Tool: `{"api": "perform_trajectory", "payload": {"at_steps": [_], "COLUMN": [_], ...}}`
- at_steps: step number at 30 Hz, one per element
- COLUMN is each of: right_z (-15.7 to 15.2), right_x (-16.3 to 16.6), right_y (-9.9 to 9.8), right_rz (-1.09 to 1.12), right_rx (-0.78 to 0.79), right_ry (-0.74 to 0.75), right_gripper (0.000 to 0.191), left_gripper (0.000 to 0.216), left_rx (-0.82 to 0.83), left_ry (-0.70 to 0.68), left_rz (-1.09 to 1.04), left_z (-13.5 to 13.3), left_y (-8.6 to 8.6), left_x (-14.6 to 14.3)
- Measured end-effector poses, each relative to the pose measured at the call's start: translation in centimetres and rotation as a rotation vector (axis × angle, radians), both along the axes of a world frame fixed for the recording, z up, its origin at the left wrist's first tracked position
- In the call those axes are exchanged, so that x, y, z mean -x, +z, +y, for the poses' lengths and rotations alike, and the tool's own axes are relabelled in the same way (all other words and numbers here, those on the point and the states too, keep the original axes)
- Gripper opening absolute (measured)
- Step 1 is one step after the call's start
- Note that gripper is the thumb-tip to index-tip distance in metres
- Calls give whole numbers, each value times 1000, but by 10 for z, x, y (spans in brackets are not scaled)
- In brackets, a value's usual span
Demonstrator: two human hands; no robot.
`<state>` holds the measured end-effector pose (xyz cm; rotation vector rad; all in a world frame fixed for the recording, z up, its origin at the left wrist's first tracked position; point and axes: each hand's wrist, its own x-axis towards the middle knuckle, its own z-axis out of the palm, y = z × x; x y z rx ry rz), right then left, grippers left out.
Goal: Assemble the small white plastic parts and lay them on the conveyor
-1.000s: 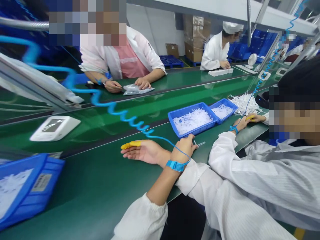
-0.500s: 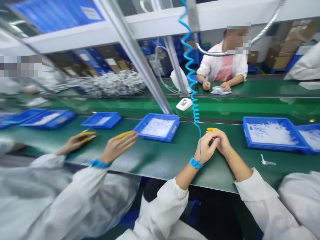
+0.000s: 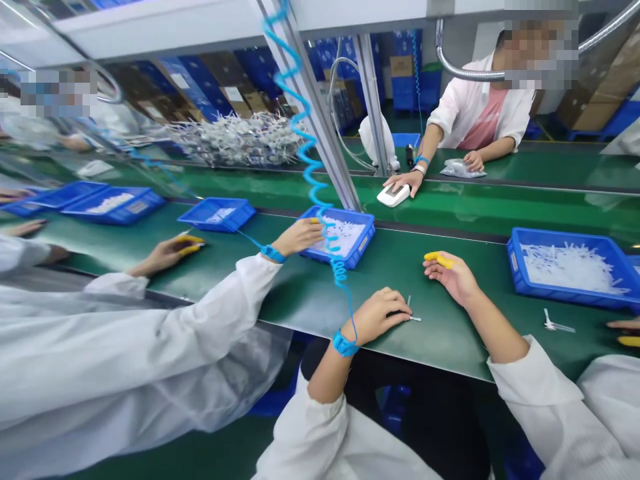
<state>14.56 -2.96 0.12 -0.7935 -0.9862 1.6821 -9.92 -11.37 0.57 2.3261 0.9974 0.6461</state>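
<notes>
My left hand [image 3: 381, 315], with a blue wrist strap [image 3: 345, 343] and its coiled blue cord [image 3: 313, 160], is low over the green work surface [image 3: 320, 307]. Its thumb and fingers are closed on small thin white plastic pieces [image 3: 415, 319], whose ends stick out past the fingertips. My right hand [image 3: 454, 277] is apart from it, farther right, palm partly turned up. Yellow finger covers [image 3: 440, 259] sit on some of its fingertips. Its fingers are loosely spread, and nothing shows in them. A few white strips [image 3: 557, 325] lie on the surface right of that hand.
Blue trays of white pieces stand ahead, one left [image 3: 367, 243] and one right [image 3: 520, 270]. A co-worker's hand [image 3: 303, 235] reaches into the left tray. Across the green belt [image 3: 450, 205], another person's hand [image 3: 407, 181] touches a white device [image 3: 393, 195]. A metal post [image 3: 320, 113] rises beyond.
My hands were together and are now apart, the left one lower with the white pieces. The left co-worker's hand moved to the tray; the person opposite reached to the white device. The view shifted.
</notes>
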Motion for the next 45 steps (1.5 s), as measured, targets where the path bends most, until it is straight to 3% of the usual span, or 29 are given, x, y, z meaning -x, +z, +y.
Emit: {"api": "perform_trajectory", "payload": {"at_steps": [5,12,18,20,22,25,30,33,38,43,45], "right_z": [-4,-10,-11,-14,-20,-30,-37,-36,-30,-20,-17], "right_x": [0,3,3,6,9,14,17,18,14,1,-5], "right_y": [3,2,1,2,4,10,18,18,13,10,12], "right_rz": [-13,-50,-219,-377,-526,-716,-909,-910,-857,-1006,-1059], "right_rx": [-1,-30,-145,-232,-331,-551,-887,-937,-962,-918,-887], "right_ry": [85,164,222,270,362,518,662,657,578,415,333], "right_gripper": [37,34,39,37,32,25,21,15,25,43,40], "left_gripper": [17,23,22,26,30,29,23,22,19,20,15], "left_rx": [6,-31,-350,-369,-271,-4,111,121,135,151,143], "left_ry": [14,144,603,725,788,728,636,618,614,680,686], "left_rz": [-13,-124,-288,-208,19,402,562,608,604,547,513], "left_z": [-1,-6,29,54,81,118,152,157,156,151,149], "left_y": [2,0,15,25,34,45,52,51,54,64,69], "left_x": [-3,-5,22,43,65,93,108,107,116,131,137]}}
